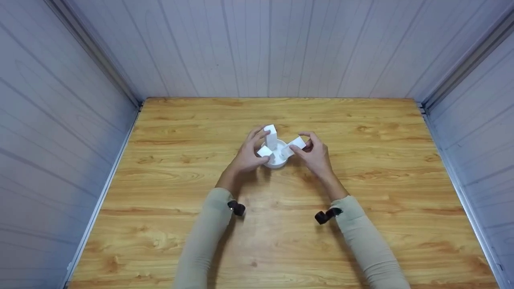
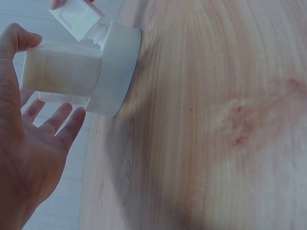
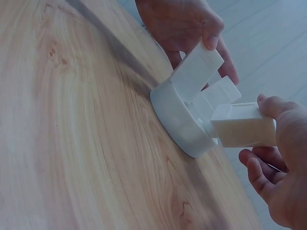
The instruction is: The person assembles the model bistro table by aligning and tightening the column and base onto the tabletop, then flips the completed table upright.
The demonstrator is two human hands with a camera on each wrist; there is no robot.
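Note:
A round white base (image 1: 277,162) lies mid-table with three white rectangular blocks standing out of it. My left hand (image 1: 245,155) cups its left side. One fingertip rests on the end of the tall block (image 1: 271,136), and the other fingers are spread and fairly straight. In the left wrist view that block (image 2: 62,69) juts from the base (image 2: 117,72) beside my left hand (image 2: 29,143). My right hand (image 1: 317,156) pinches the right block (image 1: 297,143) between thumb and curled fingers. The right wrist view shows this block (image 3: 242,125) in my right hand (image 3: 283,182), above the base (image 3: 180,122).
The wooden table (image 1: 281,241) is enclosed by pale panelled walls (image 1: 257,44) at the back and on both sides. Black wrist cameras (image 1: 237,208) sit on both sleeves.

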